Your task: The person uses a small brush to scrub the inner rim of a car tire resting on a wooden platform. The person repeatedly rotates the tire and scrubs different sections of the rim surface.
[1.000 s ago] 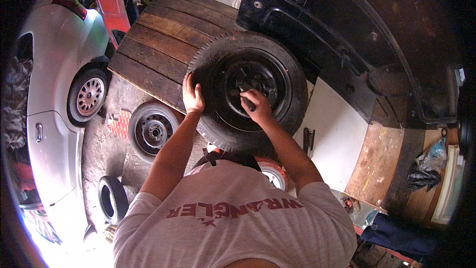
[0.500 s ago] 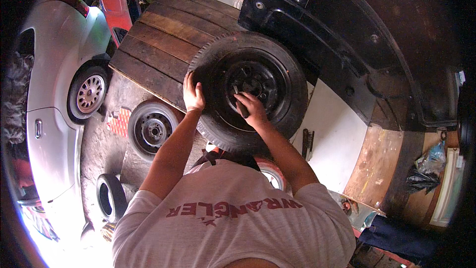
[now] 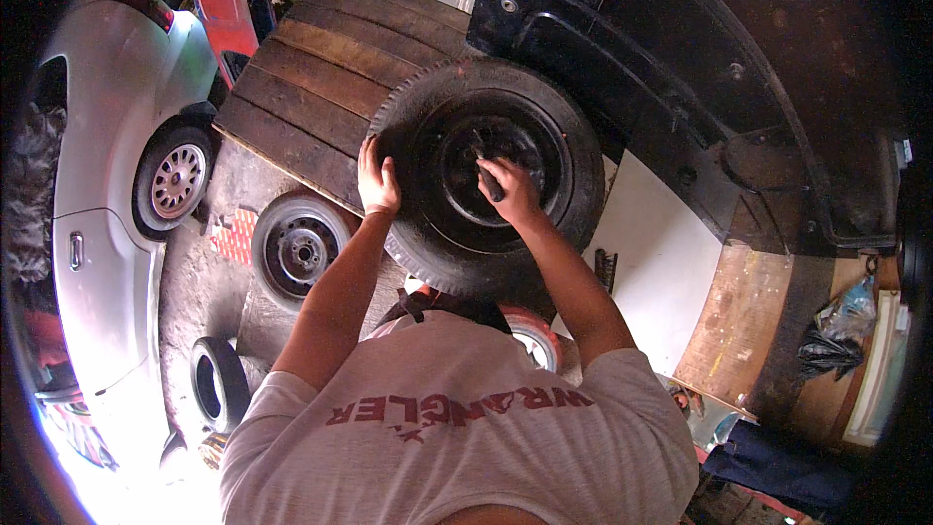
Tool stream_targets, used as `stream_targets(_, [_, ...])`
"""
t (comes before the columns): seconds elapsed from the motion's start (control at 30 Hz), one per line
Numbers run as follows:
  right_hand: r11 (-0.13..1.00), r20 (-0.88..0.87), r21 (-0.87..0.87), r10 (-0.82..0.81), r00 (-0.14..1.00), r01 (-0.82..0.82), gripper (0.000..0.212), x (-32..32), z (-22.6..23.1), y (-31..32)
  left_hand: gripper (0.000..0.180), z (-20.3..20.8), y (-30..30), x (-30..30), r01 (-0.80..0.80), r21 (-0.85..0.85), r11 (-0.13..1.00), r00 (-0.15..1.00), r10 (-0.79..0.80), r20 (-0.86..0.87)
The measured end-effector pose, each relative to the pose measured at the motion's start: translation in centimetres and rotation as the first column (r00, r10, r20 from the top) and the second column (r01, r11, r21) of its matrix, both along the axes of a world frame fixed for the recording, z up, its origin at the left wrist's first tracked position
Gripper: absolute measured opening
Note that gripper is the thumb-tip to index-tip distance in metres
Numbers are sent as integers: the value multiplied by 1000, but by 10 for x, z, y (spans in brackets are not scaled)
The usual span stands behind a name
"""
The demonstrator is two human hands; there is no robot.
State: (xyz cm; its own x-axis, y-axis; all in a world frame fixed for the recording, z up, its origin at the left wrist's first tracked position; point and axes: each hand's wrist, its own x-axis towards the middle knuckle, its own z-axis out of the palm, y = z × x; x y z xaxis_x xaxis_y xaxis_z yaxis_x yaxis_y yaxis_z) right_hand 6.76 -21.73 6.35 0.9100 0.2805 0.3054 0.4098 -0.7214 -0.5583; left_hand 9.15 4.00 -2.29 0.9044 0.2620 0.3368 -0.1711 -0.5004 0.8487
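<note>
A large black tyre on a dark steel rim [image 3: 447, 224] lies flat before me on a wooden plank surface. My left hand [image 3: 377, 182] rests against the tyre's left sidewall and tread edge, fingers stretched out and thumb apart. Over the rim's centre, my right hand [image 3: 512, 190] is closed around a slim dark-handled tool [image 3: 492, 185]. Its far end points into the dark hub area, and its exact kind is too dim to make out. The rim looks glossy black around the hub.
A dark brush-like object [image 3: 604, 270] lies on a white panel [image 3: 656, 243] at the right. Another wheel [image 3: 299, 251] and a bare tyre [image 3: 218, 384] are at lower left, near a silver car [image 3: 117, 194]. A big black panel [image 3: 671, 97] leans at far right.
My right hand and the tool have moved slightly up and to the right across the rim's centre. My left hand stays at nearly the same place on the tyre.
</note>
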Motion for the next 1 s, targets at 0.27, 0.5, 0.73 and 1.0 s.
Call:
stream_targets(0.27, [941,77,325,-123,989,92,26,-4,-1,-5,52,6,-4,-2,20,-13,1000,1000,-19,8])
stream_targets(0.5, [987,-82,-158,-44,996,31,38,-26,-18,2,51,4,-2,0,24,-13,1000,1000,-23,15])
stream_targets(0.73, [970,-86,209,141,986,-121,30,-25,2,-20,51,-3,0,2,12,19,1000,1000,-13,23])
stream_targets(1.0, [981,4,144,130,992,-129,33,10,1,-35,51,-3,-1,2,16,45,999,999,-18,28])
